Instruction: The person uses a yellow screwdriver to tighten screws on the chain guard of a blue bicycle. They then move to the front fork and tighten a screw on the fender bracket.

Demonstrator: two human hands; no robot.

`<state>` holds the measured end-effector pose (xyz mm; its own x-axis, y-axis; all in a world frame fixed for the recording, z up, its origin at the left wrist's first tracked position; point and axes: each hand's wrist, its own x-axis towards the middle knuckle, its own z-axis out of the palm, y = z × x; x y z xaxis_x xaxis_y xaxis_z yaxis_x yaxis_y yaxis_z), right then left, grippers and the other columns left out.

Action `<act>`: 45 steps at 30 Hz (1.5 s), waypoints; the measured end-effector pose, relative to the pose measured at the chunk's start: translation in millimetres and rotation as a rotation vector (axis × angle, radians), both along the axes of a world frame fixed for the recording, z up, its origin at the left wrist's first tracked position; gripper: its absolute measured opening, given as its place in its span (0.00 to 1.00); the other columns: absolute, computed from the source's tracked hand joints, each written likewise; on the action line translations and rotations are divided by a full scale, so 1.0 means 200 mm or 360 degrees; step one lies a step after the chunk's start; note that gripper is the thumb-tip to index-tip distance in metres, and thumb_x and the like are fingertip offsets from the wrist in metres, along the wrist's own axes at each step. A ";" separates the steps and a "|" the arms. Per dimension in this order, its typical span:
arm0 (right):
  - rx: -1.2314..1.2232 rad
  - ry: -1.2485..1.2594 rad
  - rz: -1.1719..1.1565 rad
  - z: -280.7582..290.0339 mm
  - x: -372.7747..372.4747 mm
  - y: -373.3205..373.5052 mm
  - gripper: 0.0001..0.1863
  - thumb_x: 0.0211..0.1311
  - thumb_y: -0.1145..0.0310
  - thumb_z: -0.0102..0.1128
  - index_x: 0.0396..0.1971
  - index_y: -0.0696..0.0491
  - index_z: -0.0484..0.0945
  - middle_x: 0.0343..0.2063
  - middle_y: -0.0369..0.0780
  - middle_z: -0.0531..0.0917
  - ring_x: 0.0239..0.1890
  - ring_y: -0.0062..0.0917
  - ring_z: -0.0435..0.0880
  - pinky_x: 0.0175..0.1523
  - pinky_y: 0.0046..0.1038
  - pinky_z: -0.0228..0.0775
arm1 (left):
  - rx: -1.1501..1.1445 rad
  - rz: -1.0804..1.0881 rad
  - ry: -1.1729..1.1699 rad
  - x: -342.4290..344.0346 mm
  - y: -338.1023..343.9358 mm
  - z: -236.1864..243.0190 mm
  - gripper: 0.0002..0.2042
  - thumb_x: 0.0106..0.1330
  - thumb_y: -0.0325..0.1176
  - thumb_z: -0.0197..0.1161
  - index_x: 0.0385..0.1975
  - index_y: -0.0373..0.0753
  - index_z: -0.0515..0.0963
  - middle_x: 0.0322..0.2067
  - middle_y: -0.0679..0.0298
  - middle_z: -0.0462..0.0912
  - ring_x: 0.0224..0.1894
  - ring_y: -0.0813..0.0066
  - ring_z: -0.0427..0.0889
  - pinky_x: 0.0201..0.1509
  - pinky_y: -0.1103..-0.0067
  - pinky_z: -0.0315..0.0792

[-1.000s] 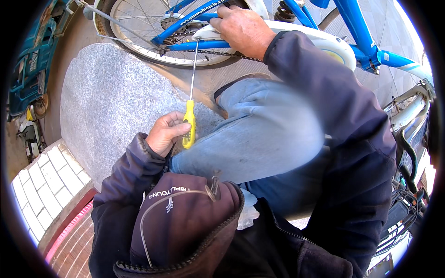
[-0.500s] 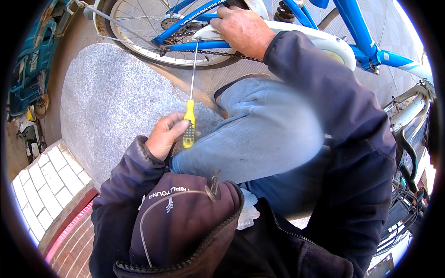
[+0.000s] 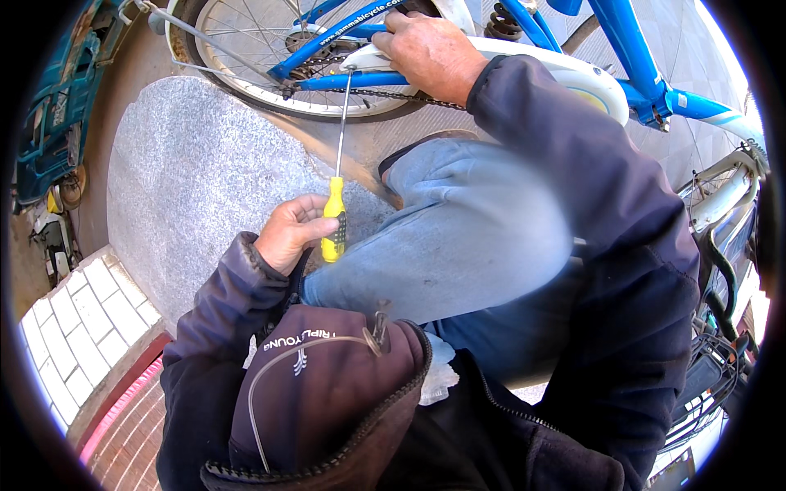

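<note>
My left hand [image 3: 291,232] is closed round the yellow and black handle of a screwdriver [image 3: 335,219]. The long metal shaft points away from me, and its tip meets a small screw head [image 3: 351,69] at the rear end of a white chain guard [image 3: 540,61]. My right hand [image 3: 431,53] grips the chain guard just right of that screw, with some fingertips hidden behind it. The guard sits along the blue frame [image 3: 348,81] of a bicycle, above the chain [image 3: 385,96]. Beside it is the spoked rear wheel [image 3: 237,41].
A speckled grey slab [image 3: 196,180] lies left of my jeans-clad knee [image 3: 483,221]. Teal crates [image 3: 53,123] stand at the far left, with white tiles [image 3: 86,311] nearer. Another bicycle with a dark basket [image 3: 704,380] is on the right. A coil spring [image 3: 502,22] shows behind the guard.
The screwdriver handle has turned a little in my left hand, and its dark grip patch now faces more to the right. My right hand stays in place on the chain guard.
</note>
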<state>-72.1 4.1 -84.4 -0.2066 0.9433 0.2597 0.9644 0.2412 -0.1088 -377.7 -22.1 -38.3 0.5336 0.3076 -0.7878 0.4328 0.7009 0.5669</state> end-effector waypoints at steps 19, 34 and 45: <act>-0.0023 0.0038 0.0012 0.01 0.01 0.00 0.11 0.56 0.71 0.61 0.39 0.54 0.81 0.38 0.46 0.79 0.41 0.36 0.80 0.47 0.33 0.74 | 0.0005 0.0059 -0.0127 -0.03 -0.04 0.01 0.18 0.71 0.34 0.50 0.55 0.29 0.67 0.43 0.54 0.80 0.48 0.64 0.81 0.56 0.70 0.73; -0.0009 0.0035 0.0006 0.00 0.00 0.00 0.10 0.56 0.72 0.63 0.39 0.54 0.82 0.38 0.47 0.79 0.40 0.35 0.81 0.47 0.33 0.75 | -0.0101 0.0126 -0.0109 -0.06 0.01 -0.04 0.17 0.64 0.26 0.59 0.52 0.28 0.72 0.44 0.57 0.80 0.46 0.69 0.81 0.53 0.73 0.74; -0.0023 0.0032 0.0022 0.01 0.01 0.00 0.11 0.56 0.71 0.62 0.40 0.54 0.82 0.38 0.47 0.79 0.40 0.35 0.81 0.47 0.32 0.75 | -0.0004 0.0102 0.0003 -0.02 0.00 -0.01 0.16 0.61 0.25 0.62 0.48 0.30 0.73 0.39 0.60 0.81 0.40 0.75 0.81 0.48 0.78 0.75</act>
